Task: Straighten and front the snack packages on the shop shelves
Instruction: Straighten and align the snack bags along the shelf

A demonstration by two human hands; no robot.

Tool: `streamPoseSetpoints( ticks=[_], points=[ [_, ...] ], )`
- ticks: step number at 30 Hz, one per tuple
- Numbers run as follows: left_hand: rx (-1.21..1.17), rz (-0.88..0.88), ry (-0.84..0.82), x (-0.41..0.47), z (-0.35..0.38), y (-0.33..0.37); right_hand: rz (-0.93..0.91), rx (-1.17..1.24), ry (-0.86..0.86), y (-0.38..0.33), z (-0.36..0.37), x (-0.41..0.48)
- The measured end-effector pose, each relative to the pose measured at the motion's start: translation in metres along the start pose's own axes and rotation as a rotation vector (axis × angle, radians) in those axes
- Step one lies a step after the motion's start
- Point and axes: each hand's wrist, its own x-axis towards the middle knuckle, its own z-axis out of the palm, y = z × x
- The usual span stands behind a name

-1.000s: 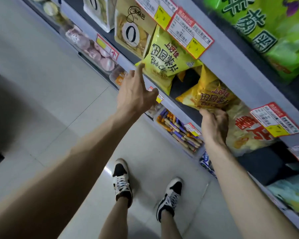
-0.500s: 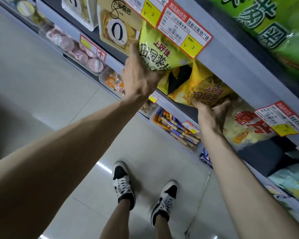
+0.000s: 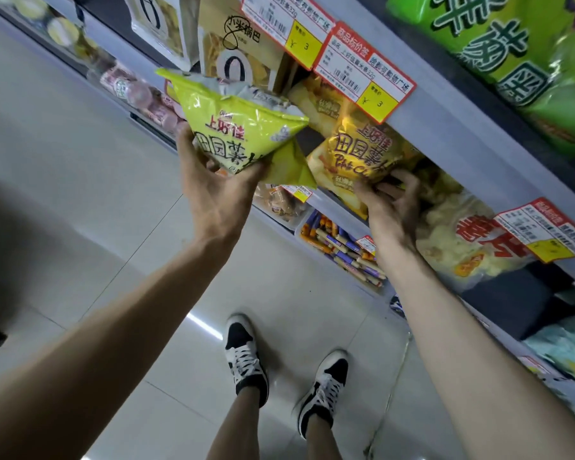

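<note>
Gripping the lime-green snack bag (image 3: 243, 127) by its lower corner, the left hand (image 3: 218, 194) holds it tilted at centre-left of the frame, out in front of the shelving. The right hand (image 3: 392, 210), at centre frame, has its fingers curled round the bottom edge of the yellow snack bag (image 3: 362, 151), which sits beneath the grey shelf rail (image 3: 462, 134) and its price tags (image 3: 362, 71). A second green bag (image 3: 289, 167) lies between the two. A pale chip bag (image 3: 455, 240) lies just right of the right hand.
</note>
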Motion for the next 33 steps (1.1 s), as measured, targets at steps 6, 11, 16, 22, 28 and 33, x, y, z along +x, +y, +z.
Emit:
streamPoseSetpoints(
  ticks=[6,11,16,22,28,33],
  points=[
    [0.173,0.020,-0.045,-0.009,-0.037,-0.017,-0.026,0.079,0.024,-0.003,0.029,-0.010],
    [0.245,0.033,-0.128,-0.021,-0.045,-0.022,-0.067,0.059,-0.008,0.007,0.040,-0.012],
    [0.298,0.050,-0.242,-0.032,-0.034,-0.015,-0.069,0.122,-0.105,0.003,0.046,-0.003],
    [0.359,0.052,-0.334,-0.067,0.005,-0.003,-0.016,0.170,-0.055,0.024,0.000,-0.013],
    [0.482,0.174,-0.403,-0.101,0.085,0.014,0.011,0.099,0.094,0.047,-0.069,-0.060],
    [0.560,0.217,-0.283,-0.110,0.150,0.024,-0.101,0.108,0.076,0.048,-0.086,-0.071]
  ],
)
